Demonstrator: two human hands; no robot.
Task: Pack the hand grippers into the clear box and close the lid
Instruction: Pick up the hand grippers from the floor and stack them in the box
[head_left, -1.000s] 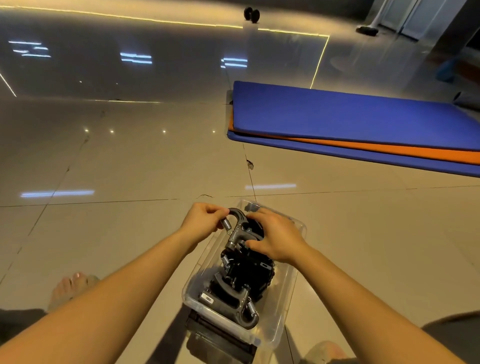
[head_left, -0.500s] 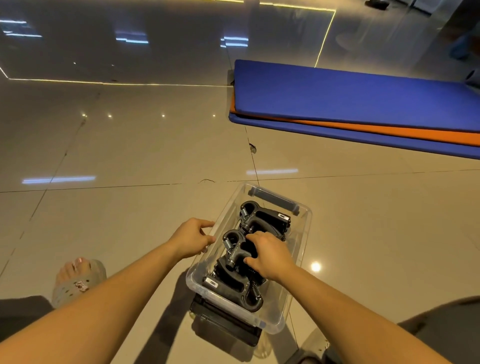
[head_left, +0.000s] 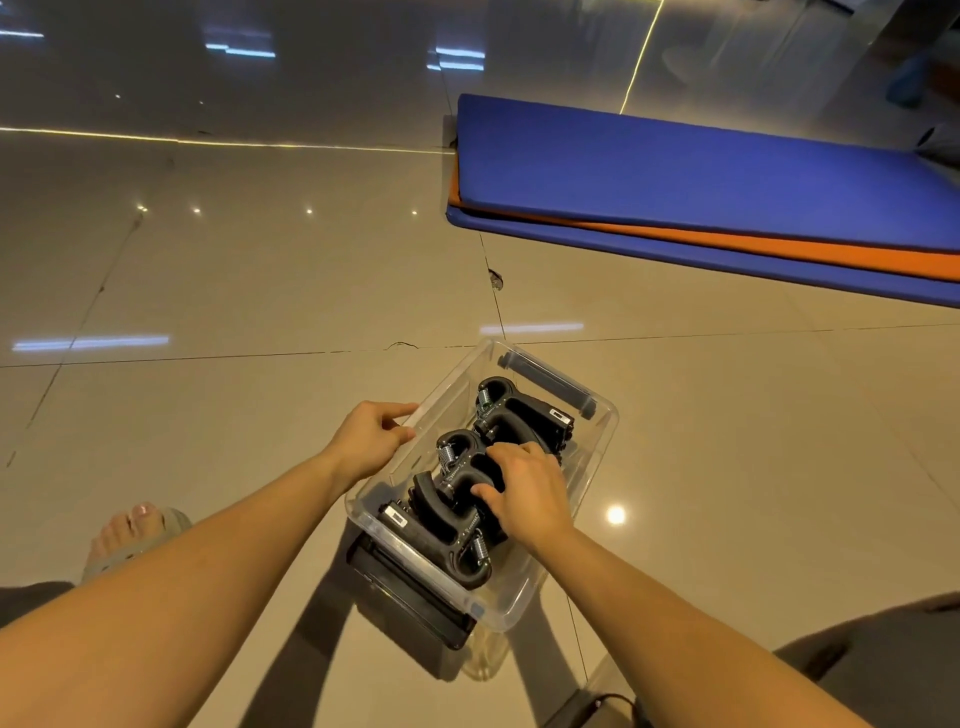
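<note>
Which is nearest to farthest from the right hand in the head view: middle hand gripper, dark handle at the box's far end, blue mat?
From the right hand:
1. Middle hand gripper, in the clear box, under the fingers and touching them.
2. Dark handle, at the box's far end, beyond the hand.
3. Blue mat, on the floor, far off to the right.

text: none legible | hand grippers (head_left: 524, 415): small white labels, too small to read
</note>
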